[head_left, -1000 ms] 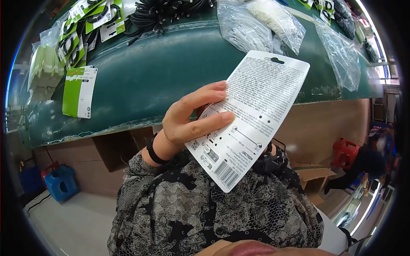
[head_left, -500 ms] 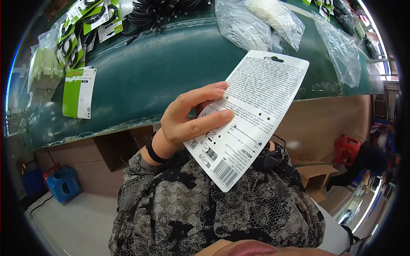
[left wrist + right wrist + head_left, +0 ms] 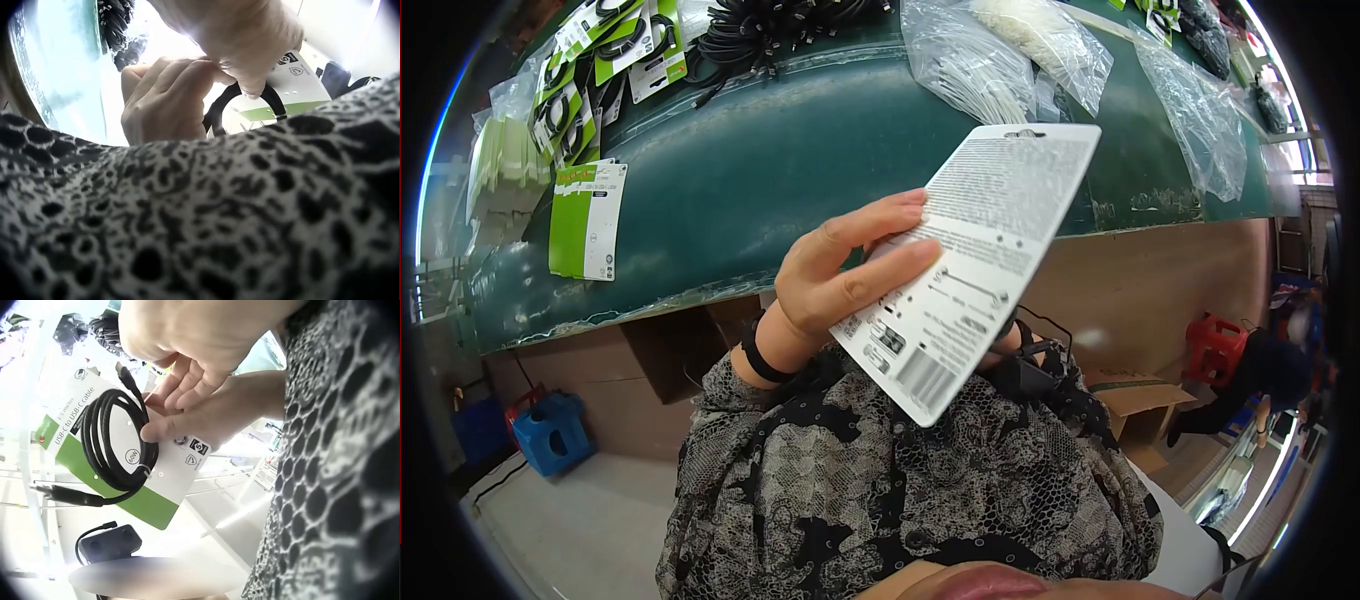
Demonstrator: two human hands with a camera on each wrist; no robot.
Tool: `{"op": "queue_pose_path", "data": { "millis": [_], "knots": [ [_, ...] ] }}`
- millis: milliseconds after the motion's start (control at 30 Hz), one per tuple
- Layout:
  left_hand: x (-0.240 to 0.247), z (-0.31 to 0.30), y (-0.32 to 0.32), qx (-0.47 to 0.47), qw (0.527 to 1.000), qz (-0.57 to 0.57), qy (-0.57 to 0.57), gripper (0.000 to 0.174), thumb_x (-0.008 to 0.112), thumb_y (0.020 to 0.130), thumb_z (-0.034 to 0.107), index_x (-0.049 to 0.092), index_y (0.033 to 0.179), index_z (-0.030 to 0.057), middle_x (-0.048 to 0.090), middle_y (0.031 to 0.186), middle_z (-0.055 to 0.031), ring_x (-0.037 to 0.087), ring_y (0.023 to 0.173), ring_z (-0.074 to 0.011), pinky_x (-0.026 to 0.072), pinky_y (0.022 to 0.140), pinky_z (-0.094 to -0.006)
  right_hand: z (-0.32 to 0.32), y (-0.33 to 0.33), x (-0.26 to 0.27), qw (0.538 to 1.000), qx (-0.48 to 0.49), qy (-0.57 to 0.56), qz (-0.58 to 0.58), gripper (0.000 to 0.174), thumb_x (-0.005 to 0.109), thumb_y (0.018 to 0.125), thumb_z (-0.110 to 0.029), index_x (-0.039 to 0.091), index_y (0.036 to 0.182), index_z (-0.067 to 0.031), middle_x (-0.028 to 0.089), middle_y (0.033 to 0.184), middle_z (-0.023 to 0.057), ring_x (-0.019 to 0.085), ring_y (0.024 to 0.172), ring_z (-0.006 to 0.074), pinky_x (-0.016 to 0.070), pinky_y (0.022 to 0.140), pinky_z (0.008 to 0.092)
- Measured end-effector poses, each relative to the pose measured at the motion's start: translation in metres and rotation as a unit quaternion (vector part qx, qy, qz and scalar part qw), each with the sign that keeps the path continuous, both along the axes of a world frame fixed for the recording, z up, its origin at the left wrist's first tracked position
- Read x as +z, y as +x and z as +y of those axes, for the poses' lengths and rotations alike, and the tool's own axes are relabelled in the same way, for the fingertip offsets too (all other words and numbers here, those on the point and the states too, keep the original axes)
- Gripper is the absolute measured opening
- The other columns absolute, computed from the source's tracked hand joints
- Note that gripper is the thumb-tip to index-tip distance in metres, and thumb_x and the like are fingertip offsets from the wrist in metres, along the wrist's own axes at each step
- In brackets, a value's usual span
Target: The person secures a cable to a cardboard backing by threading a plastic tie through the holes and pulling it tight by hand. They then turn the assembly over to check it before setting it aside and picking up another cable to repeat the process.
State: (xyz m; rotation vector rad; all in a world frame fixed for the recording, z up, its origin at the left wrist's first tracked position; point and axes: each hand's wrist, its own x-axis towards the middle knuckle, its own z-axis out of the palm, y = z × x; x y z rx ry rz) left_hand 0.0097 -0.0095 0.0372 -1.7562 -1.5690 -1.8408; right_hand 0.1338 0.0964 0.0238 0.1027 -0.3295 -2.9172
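My left hand [image 3: 835, 275] grips a white and green packaging card [image 3: 1000, 210], two fingers over its printed back. On the front, the left thumb [image 3: 164, 428] presses beside a coiled black USB-C cable [image 3: 94, 440]. A small white tie [image 3: 147, 472] binds the lower coil to the card. In the right wrist view my right hand [image 3: 194, 331] has curled fingers at the coil's upper side, around a thin white cable tie [image 3: 149, 396]. The card hides most of this hand in the head view. The left wrist view shows the right hand [image 3: 169, 100] close to the left thumb.
Several carded cables [image 3: 615, 45] and a pile of black cables [image 3: 750, 40] lie at the back of the green table [image 3: 780, 130]. A flat card stack [image 3: 588, 222] sits at the left. Bags of white ties [image 3: 970, 70] lie behind my hands. Another person [image 3: 1275, 370] is at the right.
The card has tilted, so its back looks narrower and its lower edge has come up slightly. The left hand keeps its grip; a bit of the right wrist now shows beside the card.
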Motion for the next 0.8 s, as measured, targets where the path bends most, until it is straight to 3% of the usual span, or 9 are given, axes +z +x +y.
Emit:
{"op": "queue_pose_path", "data": {
  "millis": [100, 200, 233, 300, 333, 433, 567, 700, 800],
  "knots": [
    [-0.010, 0.001, -0.007, 0.055, 0.998, -0.022, -0.010, 0.032, 0.071, 0.072, 0.001, 0.066, 0.103, 0.0025, 0.061, 0.101, -0.0145, 0.064, 0.096, -0.0288, 0.0564, 0.080, -0.0347, -0.002, -0.006, 0.002, 0.999, 0.007, -0.029, 0.013, 0.030, 0.047, 0.096, -0.017, 0.048, 0.123, -0.0028, 0.058, 0.114, 0.0110, 0.057, 0.106, 0.0177, 0.0466, 0.091, 0.0309],
    [-0.022, 0.003, -0.015, 0.116, 0.991, -0.060, -0.042, 0.025, 0.068, 0.077, 0.000, 0.065, 0.102, 0.0005, 0.063, 0.096, -0.0125, 0.066, 0.089, -0.0237, 0.0574, 0.076, -0.0339, -0.007, 0.002, -0.038, 0.969, -0.152, 0.192, -0.038, 0.018, 0.052, 0.095, -0.018, 0.055, 0.104, -0.0030, 0.059, 0.099, 0.0070, 0.059, 0.095, 0.0172, 0.0484, 0.084, 0.0345],
    [-0.024, 0.008, -0.013, 0.088, 0.965, -0.247, -0.029, 0.022, 0.066, 0.079, 0.001, 0.064, 0.102, 0.0001, 0.064, 0.094, -0.0113, 0.065, 0.087, -0.0220, 0.0575, 0.075, -0.0339, -0.004, 0.001, -0.036, 0.969, -0.150, 0.193, -0.037, 0.018, 0.052, 0.095, -0.018, 0.055, 0.104, -0.0030, 0.059, 0.099, 0.0070, 0.059, 0.095, 0.0172, 0.0484, 0.084, 0.0345],
    [-0.028, 0.019, -0.007, 0.022, 0.809, -0.588, 0.001, 0.017, 0.063, 0.084, 0.002, 0.062, 0.101, -0.0008, 0.065, 0.091, -0.0090, 0.065, 0.082, -0.0186, 0.0577, 0.073, -0.0338, 0.007, -0.005, -0.027, 0.709, -0.310, 0.632, -0.038, 0.011, 0.060, 0.090, -0.010, 0.056, 0.098, -0.0031, 0.059, 0.091, 0.0071, 0.059, 0.074, 0.0157, 0.0500, 0.070, 0.0311],
    [-0.032, 0.022, -0.005, 0.022, 0.808, -0.589, 0.000, 0.017, 0.063, 0.084, 0.002, 0.062, 0.101, -0.0008, 0.065, 0.091, -0.0090, 0.065, 0.082, -0.0186, 0.0577, 0.073, -0.0338, 0.013, -0.009, -0.022, 0.709, -0.309, 0.633, -0.039, 0.011, 0.060, 0.090, -0.010, 0.056, 0.098, -0.0031, 0.059, 0.091, 0.0071, 0.059, 0.074, 0.0157, 0.0500, 0.070, 0.0311],
    [-0.041, 0.027, -0.004, -0.020, 0.767, -0.641, 0.018, 0.016, 0.062, 0.087, 0.004, 0.059, 0.102, -0.0013, 0.064, 0.095, -0.0077, 0.064, 0.083, -0.0180, 0.0574, 0.073, -0.0337, 0.029, -0.024, -0.012, 0.251, -0.442, 0.861, 0.005, 0.013, 0.066, 0.082, 0.001, 0.057, 0.092, -0.0024, 0.059, 0.084, 0.0083, 0.058, 0.062, 0.0158, 0.0489, 0.058, 0.0262],
    [-0.041, 0.030, -0.006, -0.020, 0.765, -0.642, 0.045, 0.020, 0.063, 0.086, 0.004, 0.058, 0.104, -0.0005, 0.064, 0.096, -0.0076, 0.064, 0.084, -0.0178, 0.0571, 0.074, -0.0337, 0.021, -0.032, -0.012, 0.159, -0.431, 0.886, 0.057, 0.018, 0.069, 0.076, 0.005, 0.057, 0.088, -0.0023, 0.060, 0.086, 0.0108, 0.059, 0.063, 0.0169, 0.0470, 0.051, 0.0243],
    [-0.044, 0.030, -0.016, -0.034, 0.722, -0.689, 0.050, 0.019, 0.063, 0.086, 0.003, 0.058, 0.105, -0.0002, 0.064, 0.096, -0.0072, 0.064, 0.085, -0.0173, 0.0568, 0.075, -0.0329, 0.019, -0.027, -0.028, 0.172, -0.383, 0.907, 0.022, 0.016, 0.067, 0.077, 0.004, 0.057, 0.087, -0.0026, 0.061, 0.089, 0.0127, 0.062, 0.068, 0.0196, 0.0487, 0.055, 0.0253],
    [-0.049, 0.032, -0.014, -0.015, 0.750, -0.660, 0.043, 0.020, 0.062, 0.086, 0.003, 0.058, 0.106, 0.0001, 0.064, 0.097, -0.0070, 0.064, 0.085, -0.0172, 0.0567, 0.075, -0.0326, 0.017, -0.034, -0.033, 0.164, -0.406, 0.895, 0.081, 0.014, 0.065, 0.080, 0.003, 0.057, 0.089, -0.0022, 0.062, 0.091, 0.0142, 0.061, 0.064, 0.0190, 0.0475, 0.053, 0.0248]
  ]
}}
